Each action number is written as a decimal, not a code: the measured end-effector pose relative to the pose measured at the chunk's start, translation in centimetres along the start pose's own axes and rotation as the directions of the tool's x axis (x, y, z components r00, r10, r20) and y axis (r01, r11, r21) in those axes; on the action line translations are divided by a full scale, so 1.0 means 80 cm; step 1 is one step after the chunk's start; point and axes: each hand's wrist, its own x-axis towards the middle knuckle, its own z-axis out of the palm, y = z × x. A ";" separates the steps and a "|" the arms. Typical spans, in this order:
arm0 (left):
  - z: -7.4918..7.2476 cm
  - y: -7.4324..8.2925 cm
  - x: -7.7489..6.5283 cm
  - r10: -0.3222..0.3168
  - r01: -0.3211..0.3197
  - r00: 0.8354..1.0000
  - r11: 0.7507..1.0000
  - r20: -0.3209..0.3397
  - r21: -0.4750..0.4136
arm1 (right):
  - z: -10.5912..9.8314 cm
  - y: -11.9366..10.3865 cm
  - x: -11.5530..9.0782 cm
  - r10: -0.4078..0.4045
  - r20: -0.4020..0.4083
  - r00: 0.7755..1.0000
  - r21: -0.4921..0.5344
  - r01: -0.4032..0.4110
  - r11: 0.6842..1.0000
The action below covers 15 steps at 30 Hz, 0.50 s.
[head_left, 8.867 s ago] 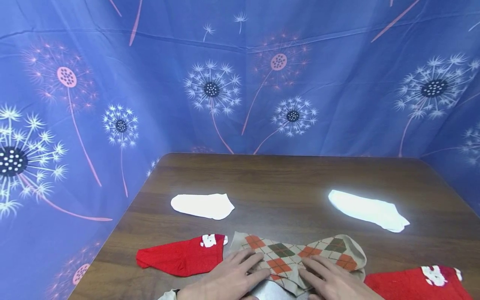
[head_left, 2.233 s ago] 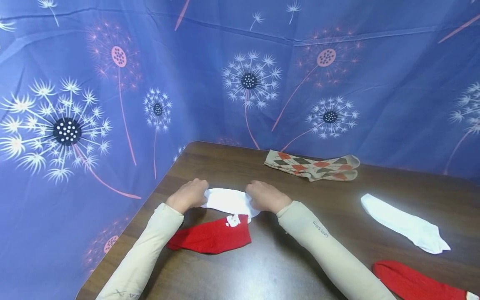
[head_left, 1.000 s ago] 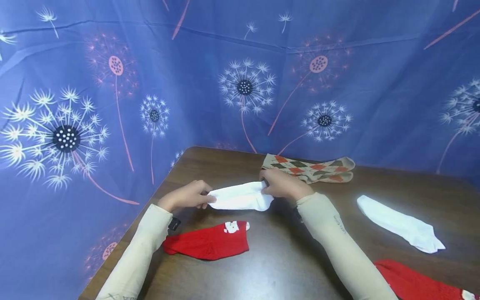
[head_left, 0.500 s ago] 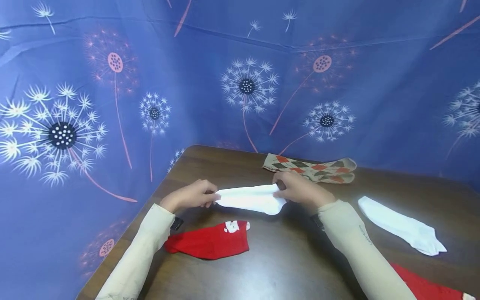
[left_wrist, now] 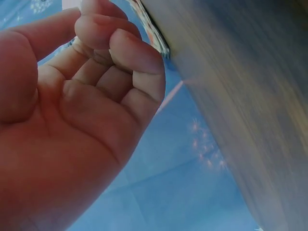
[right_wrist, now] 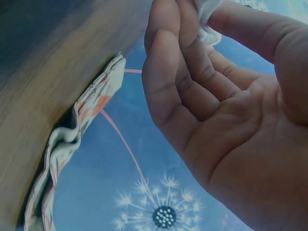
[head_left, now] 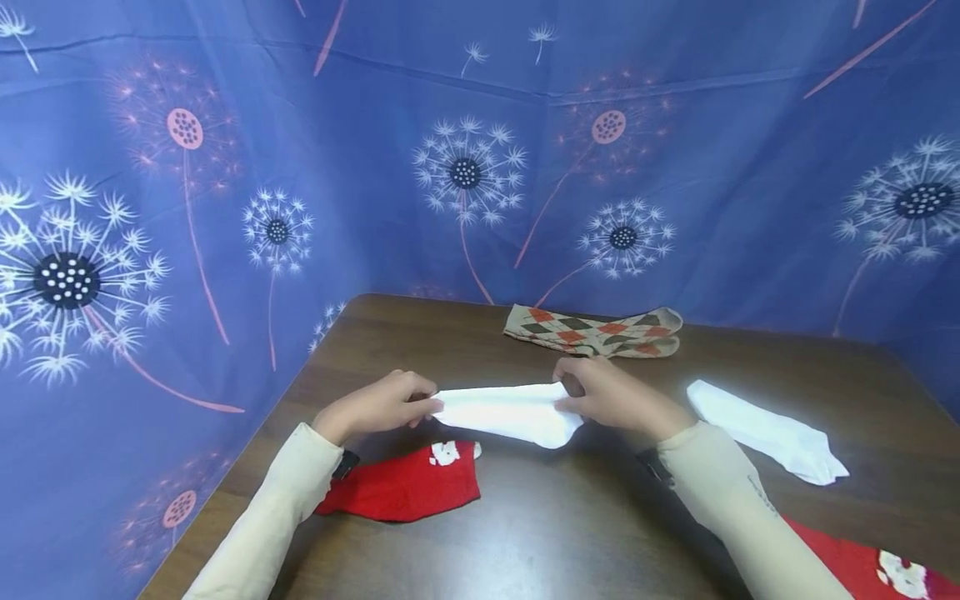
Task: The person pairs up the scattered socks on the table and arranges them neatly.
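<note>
A white sock (head_left: 506, 414) is stretched sideways between both hands, seemingly raised off the table. My left hand (head_left: 382, 405) pinches its left end between thumb and fingers. At the opposite end my right hand (head_left: 611, 396) pinches it the same way. In the left wrist view the left hand (left_wrist: 82, 91) has curled fingers, and only a pale bit of cloth shows at the fingertips. The right wrist view shows the sock's edge (right_wrist: 208, 19) between thumb and fingers of the right hand (right_wrist: 231, 110). Nearer the body lies a red sock (head_left: 408, 485), partly behind the left wrist.
Argyle socks (head_left: 592, 332), laid together, lie at the table's far side. A second white sock (head_left: 768, 433) is to the right. Another red sock (head_left: 847, 558) lies at the lower right, partly behind the right sleeve. A blue dandelion-print cloth (head_left: 337, 150) hangs behind the brown table (head_left: 517, 533).
The argyle socks moved from under the hands to the far side. Both hands then took hold of the left white sock and lifted it, shifting it right and a little nearer.
</note>
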 end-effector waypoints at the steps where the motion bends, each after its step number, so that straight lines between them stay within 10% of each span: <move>1: 0.001 0.002 0.000 0.004 -0.004 1.000 1.000 0.003 0.001 | -0.001 0.000 -0.004 -0.005 -0.007 1.000 -0.007 0.005 1.000; 15: 0.016 0.030 0.000 0.052 -0.052 0.998 0.999 0.036 -0.013 | -0.009 0.006 -0.050 0.004 0.007 1.000 0.014 -0.004 1.000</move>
